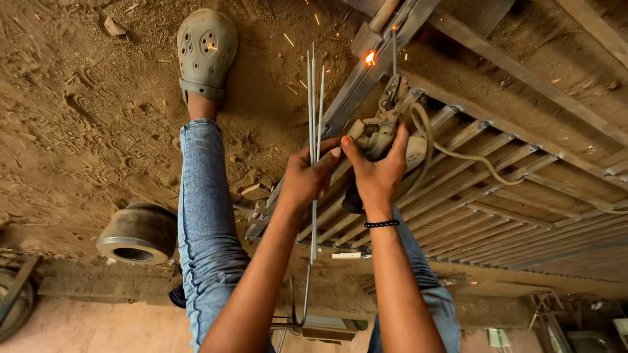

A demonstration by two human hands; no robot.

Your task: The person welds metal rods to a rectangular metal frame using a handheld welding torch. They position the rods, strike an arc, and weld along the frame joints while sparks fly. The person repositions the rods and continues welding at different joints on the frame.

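Observation:
My left hand (306, 178) grips a thin bundle of grey welding rods (314, 98) that stick out past my fingers. My right hand (378, 171), with a black bead bracelet on its wrist, holds a welding electrode holder (386, 124) with a pale cable (458, 153) looping off it. One rod in the holder reaches up to a bright orange spark (370, 58) on the steel bar of a metal grille frame (471, 196). The two hands touch at the thumbs.
My leg in blue jeans (204, 216) ends in a grey perforated clog (206, 47) on the sandy ground (85, 111). A round metal drum-like part (137, 235) lies near my knee. The barred frame fills the right half.

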